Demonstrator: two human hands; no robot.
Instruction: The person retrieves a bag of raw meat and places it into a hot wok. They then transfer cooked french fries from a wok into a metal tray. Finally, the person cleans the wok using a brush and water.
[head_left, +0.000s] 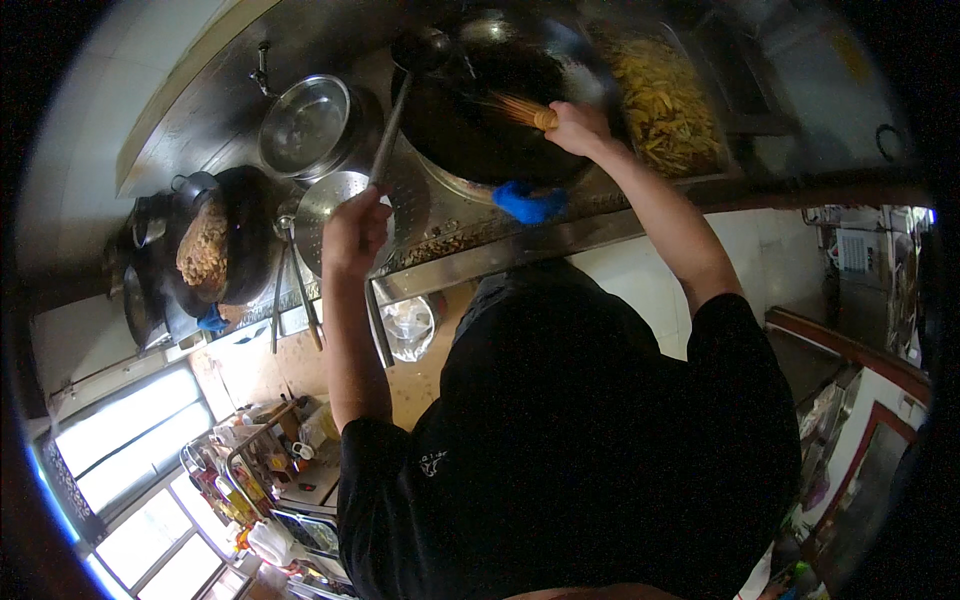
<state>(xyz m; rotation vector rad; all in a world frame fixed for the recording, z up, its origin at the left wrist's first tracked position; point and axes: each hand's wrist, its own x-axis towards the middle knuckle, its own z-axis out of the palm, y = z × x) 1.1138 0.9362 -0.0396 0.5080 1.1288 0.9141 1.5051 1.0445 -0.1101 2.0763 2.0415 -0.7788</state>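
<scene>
My left hand grips the handle of a long metal ladle, whose dark bowl lies over the left rim of a big dark wok. In my right hand is a bundled bamboo wok brush, its bristles pointing left over the inside of the wok. A blue cloth hangs at the near rim of the wok. Below and behind my left hand lies a round perforated metal strainer.
Metal basins stand beneath a tap at the left. Farther left, another wok is beside a heap of brownish food. Right of the big wok, a tray holds yellowish food strips. Long-handled utensils stick out over the counter edge.
</scene>
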